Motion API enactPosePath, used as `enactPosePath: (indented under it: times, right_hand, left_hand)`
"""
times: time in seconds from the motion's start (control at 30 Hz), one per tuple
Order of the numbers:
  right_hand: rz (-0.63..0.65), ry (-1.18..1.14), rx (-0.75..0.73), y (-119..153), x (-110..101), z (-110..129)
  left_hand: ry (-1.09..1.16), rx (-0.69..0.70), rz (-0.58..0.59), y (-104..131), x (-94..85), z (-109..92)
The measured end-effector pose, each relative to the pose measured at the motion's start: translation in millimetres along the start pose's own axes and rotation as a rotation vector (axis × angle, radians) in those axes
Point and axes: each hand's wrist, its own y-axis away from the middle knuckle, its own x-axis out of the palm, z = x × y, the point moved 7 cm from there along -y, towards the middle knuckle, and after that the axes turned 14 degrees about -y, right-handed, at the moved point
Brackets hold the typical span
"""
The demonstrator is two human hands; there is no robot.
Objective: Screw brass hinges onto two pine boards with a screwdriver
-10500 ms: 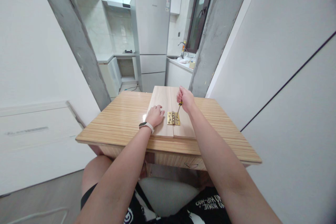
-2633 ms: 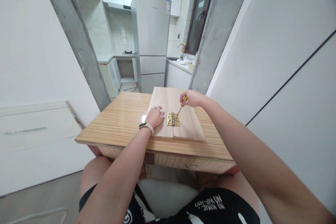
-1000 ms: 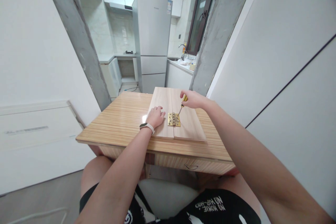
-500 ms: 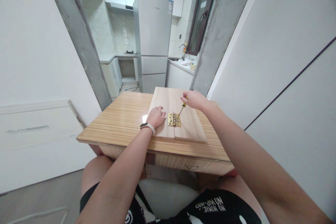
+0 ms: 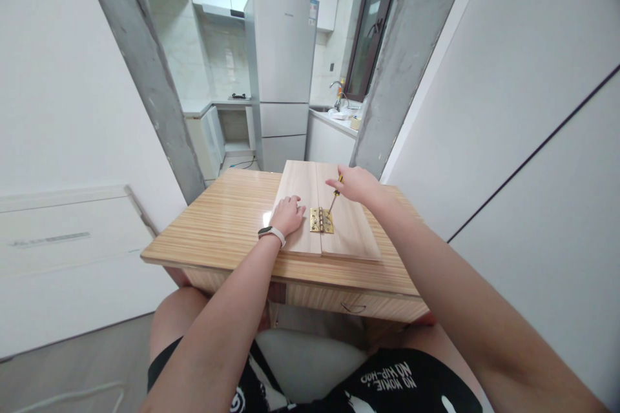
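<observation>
Two pale wooden boards lie side by side, the left board (image 5: 301,242) and the right board (image 5: 356,239). A brass hinge (image 5: 321,221) spans the seam between them near the front. My left hand (image 5: 289,214) rests flat on the left board, fingers stretched out, just left of the hinge. My right hand (image 5: 357,184) grips the yellow-and-black handle of a screwdriver (image 5: 334,198). The screwdriver leans, its tip down at the hinge's right leaf. Whether the tip sits in a screw is too small to tell.
The boards lie on a wood-grain table (image 5: 208,222) with a drawer (image 5: 334,300) below its front edge. Beyond stand a silver fridge (image 5: 283,64) and a sink counter with a faucet (image 5: 336,93). Concrete-edged walls close in on both sides.
My right hand has shifted slightly left and its fingers have changed position around the screwdriver handle. The screwdriver stands a bit more upright. My left hand and the boards stay put.
</observation>
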Motion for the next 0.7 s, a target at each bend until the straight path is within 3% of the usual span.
enactPosePath:
  times: [0.17, 0.53, 0.7]
  right_hand:
    - [-0.015, 0.041, 0.059, -5.1, 1.5, -8.9]
    - [0.080, -0.116, -0.109, -5.4, 0.4, -4.8]
    - [0.121, -0.131, -0.101, -3.1, 0.7, -2.7]
  left_hand:
    - [0.005, -0.009, 0.002, 0.3, -0.5, -0.2]
    - [0.006, -0.011, 0.005, 0.0, -1.3, -0.8]
    - [0.005, -0.010, 0.006, 0.2, -1.6, -0.9]
